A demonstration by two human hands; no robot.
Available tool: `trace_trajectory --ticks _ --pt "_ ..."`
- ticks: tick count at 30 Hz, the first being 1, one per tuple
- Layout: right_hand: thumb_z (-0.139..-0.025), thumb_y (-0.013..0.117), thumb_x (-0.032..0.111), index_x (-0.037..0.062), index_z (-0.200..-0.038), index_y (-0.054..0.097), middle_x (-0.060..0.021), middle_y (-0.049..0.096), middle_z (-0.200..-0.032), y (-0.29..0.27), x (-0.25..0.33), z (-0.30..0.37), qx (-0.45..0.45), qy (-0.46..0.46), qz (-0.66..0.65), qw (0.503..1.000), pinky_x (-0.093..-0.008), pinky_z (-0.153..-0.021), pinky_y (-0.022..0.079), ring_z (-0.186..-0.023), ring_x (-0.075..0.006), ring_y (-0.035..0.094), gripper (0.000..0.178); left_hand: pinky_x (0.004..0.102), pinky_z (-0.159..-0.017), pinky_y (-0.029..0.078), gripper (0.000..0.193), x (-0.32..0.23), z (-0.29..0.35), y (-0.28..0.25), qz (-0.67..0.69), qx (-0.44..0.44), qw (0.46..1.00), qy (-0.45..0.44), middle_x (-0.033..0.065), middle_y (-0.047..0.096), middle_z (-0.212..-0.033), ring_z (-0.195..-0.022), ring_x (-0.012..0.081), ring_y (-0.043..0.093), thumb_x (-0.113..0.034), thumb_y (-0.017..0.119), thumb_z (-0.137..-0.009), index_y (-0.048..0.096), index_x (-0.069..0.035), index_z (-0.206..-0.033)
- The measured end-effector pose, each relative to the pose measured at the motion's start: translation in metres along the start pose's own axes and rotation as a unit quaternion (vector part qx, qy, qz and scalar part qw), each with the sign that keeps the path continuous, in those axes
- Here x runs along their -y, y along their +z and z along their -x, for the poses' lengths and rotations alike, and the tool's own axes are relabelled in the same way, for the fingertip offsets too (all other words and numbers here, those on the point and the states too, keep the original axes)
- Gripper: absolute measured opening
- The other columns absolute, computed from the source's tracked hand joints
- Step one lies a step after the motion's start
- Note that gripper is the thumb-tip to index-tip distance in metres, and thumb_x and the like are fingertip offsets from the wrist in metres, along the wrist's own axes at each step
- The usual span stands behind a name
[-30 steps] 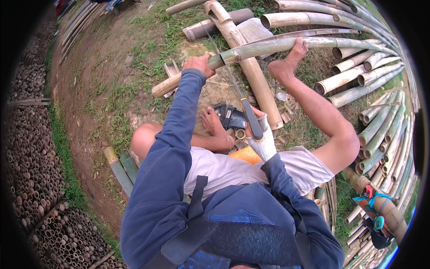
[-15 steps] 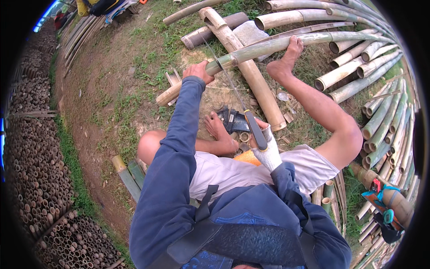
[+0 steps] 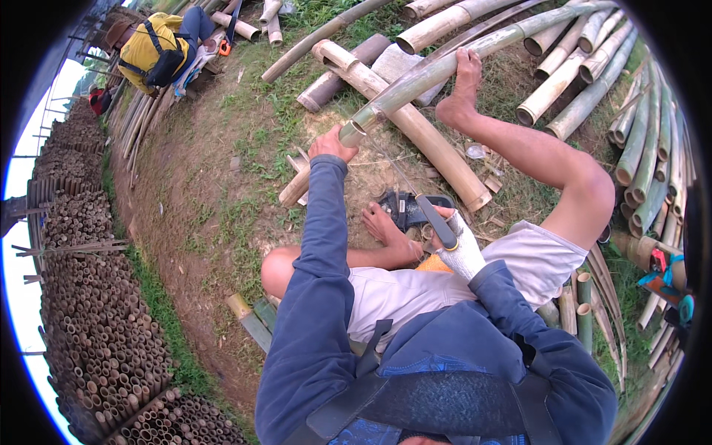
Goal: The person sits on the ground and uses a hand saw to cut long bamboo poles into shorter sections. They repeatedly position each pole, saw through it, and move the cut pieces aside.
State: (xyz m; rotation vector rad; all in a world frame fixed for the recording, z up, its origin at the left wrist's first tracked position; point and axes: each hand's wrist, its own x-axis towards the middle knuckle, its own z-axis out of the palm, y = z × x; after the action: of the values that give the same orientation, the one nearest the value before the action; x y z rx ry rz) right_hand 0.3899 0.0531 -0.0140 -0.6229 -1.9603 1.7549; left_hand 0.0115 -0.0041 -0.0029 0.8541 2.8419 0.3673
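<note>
My left hand (image 3: 332, 143) grips a short bamboo piece (image 3: 297, 185), whose pale cut face shows beside my fingers. Right by that face is the end of a long green bamboo pole (image 3: 415, 85), which slants up to the right under my right foot (image 3: 458, 93). The pole rests across a thick bamboo log (image 3: 430, 152) on the ground. In a white glove, my right hand (image 3: 458, 241) is closed on the grey handle of a handsaw (image 3: 435, 221). Its thin blade points up and left toward the cut, below the pole.
Bamboo poles (image 3: 552, 96) lie stacked at the right, with more (image 3: 653, 163) below them. A grey block (image 3: 408, 70) sits behind the log. A black object (image 3: 411, 210) lies by my left foot. Bundled bamboo (image 3: 104, 334) fills the far left. A person in yellow (image 3: 156, 52) bends at upper left.
The saw blade has come out of the pole and dropped down toward me. The short piece has parted from the pole, showing its cut face. The view has shifted, bringing the other person in.
</note>
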Motion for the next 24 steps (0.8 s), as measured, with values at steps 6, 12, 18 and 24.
trace_trajectory --ticks 6,12,18,24 --pt "-0.087 0.079 0.004 0.0127 -0.143 0.061 -0.0198 0.068 -0.125 -0.005 -0.006 -0.003 0.071 0.014 0.15 0.986 -0.0391 -0.09 0.058 -0.104 -0.0367 0.073 0.06 0.0435 -0.108 0.053 0.085 0.037 0.006 0.016 0.188 -0.063 0.98 -0.027 0.017 0.071 -0.135 -0.122 0.0289 0.069 -0.038 0.094 -0.072 0.059 -0.012 -0.145" --pt "-0.087 0.077 0.012 0.0195 -0.145 0.063 -0.0196 0.062 -0.131 -0.004 -0.046 -0.007 0.129 -0.101 0.394 0.904 -0.0486 -0.097 0.055 -0.118 -0.042 0.065 0.06 0.0402 -0.095 0.059 0.08 0.05 0.019 0.046 0.385 -0.102 0.917 -0.01 0.0148 0.077 -0.113 -0.103 0.0262 0.075 -0.042 0.1 -0.066 0.066 -0.002 -0.127" --pt "-0.091 0.072 0.021 0.0238 -0.152 0.056 -0.0179 0.06 -0.134 -0.015 -0.103 -0.019 0.239 0.017 0.581 0.778 -0.0529 -0.11 0.045 -0.129 -0.0395 0.058 0.063 0.0382 -0.09 0.062 0.081 0.008 0.042 0.042 0.483 -0.044 0.874 -0.008 0.0139 0.079 -0.105 -0.094 0.0223 0.077 -0.044 0.106 -0.061 0.069 0.003 -0.116" --pt "-0.09 0.075 0.028 0.0162 -0.144 0.062 -0.0182 0.059 -0.139 -0.031 -0.077 -0.023 0.227 0.119 0.577 0.776 -0.0538 -0.11 0.047 -0.131 -0.0401 0.056 0.057 0.0403 -0.097 0.06 0.093 -0.031 0.073 0.061 0.5 -0.017 0.865 -0.033 0.0177 0.076 -0.116 -0.105 0.0254 0.075 -0.059 0.099 -0.067 0.066 0.005 -0.125"
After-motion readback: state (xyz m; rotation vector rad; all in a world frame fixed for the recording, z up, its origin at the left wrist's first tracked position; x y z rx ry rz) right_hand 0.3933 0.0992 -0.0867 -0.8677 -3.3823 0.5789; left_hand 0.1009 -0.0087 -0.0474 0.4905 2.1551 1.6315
